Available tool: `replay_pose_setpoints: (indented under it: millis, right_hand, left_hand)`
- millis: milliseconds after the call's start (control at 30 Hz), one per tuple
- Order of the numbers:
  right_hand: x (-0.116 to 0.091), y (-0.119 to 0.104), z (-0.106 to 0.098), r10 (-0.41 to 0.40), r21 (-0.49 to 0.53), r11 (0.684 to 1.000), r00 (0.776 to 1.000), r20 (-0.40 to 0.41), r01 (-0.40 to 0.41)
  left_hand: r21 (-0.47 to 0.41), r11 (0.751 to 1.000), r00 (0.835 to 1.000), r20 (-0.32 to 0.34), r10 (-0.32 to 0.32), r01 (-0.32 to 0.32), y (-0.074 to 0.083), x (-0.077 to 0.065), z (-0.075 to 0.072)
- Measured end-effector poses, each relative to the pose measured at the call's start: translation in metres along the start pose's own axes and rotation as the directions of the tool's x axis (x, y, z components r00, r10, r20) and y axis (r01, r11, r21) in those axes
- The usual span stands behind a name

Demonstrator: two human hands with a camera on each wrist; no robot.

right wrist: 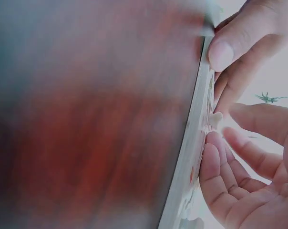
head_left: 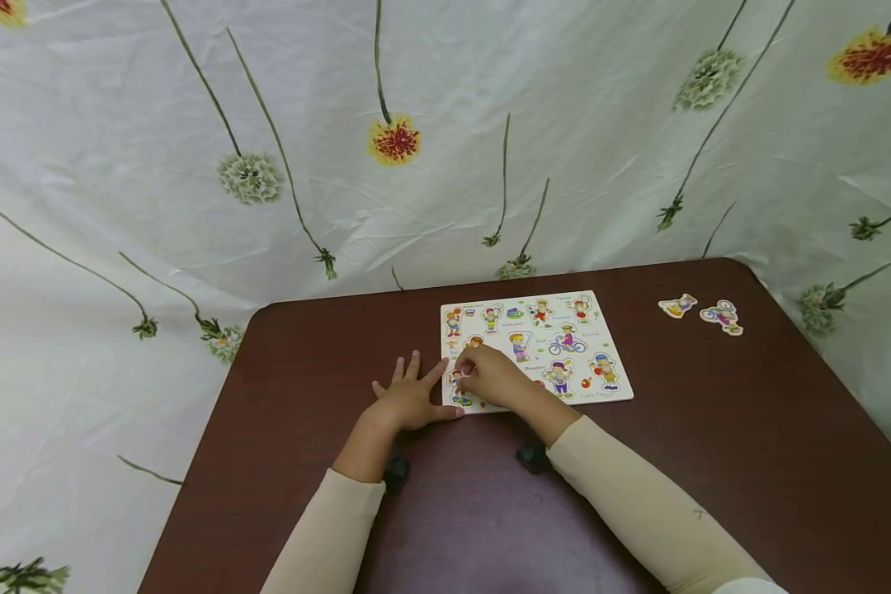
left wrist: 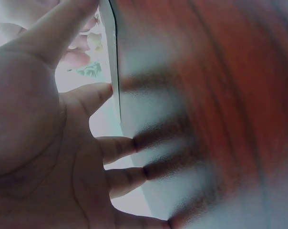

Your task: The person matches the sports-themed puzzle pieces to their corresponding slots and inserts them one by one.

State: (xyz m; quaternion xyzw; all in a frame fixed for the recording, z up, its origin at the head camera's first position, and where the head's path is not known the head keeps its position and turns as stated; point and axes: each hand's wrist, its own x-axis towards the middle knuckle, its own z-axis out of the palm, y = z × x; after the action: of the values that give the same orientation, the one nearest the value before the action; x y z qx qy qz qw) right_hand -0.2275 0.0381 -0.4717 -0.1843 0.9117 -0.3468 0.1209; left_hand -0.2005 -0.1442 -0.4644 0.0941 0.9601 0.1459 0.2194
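Note:
A white wooden puzzle board (head_left: 601,330) with cartoon sports figures lies on the table. My left hand (head_left: 407,402) is spread beside its left edge, thumb over the front left corner and index fingertip right at the rim. My right hand (head_left: 493,375) reaches over the lower left part of the board with curled fingers. Its thumb and index finger close around the small pale knob (right wrist: 215,120) of a puzzle piece (head_left: 458,389), while the other fingertips rest along the board. The hand partly covers the figures beneath it.
Two loose puzzle pieces, a small figure (head_left: 678,306) and a figure on wheels (head_left: 723,317), lie on the dark brown table (head_left: 713,437) to the right of the board. A white cloth with printed flowers (head_left: 431,206) hangs behind the table.

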Motion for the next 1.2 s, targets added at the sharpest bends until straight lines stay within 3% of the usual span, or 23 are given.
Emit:
replay_pose_setpoints:
  millis: [167, 433, 833, 1200]
  right_hand:
    - [-0.006, 0.005, -0.003, 0.03, 0.157, 0.987, 0.997, -0.077, -0.018]
    - [-0.014, 0.016, -0.021, 0.079, 0.369, 0.929, 0.979, -0.189, -0.003]
    - [-0.031, 0.047, -0.06, 0.111, 0.481, 0.874, 0.933, -0.341, 0.072]
    - [-0.046, 0.084, -0.094, 0.188, 0.454, 0.889, 0.852, -0.488, 0.063]
  left_hand:
    - [0.004, 1.0, 1.0, -0.002, -0.003, 0.003, 0.0, 0.001, 0.0]
    - [0.01, 1.0, 1.0, -0.007, -0.01, 0.01, 0.0, 0.001, 0.0]
    - [0.015, 1.0, 1.0, -0.004, -0.011, 0.011, -0.001, 0.002, 0.002]
    - [0.011, 1.0, 1.0, -0.003, -0.005, 0.005, 0.0, 0.0, 0.0]
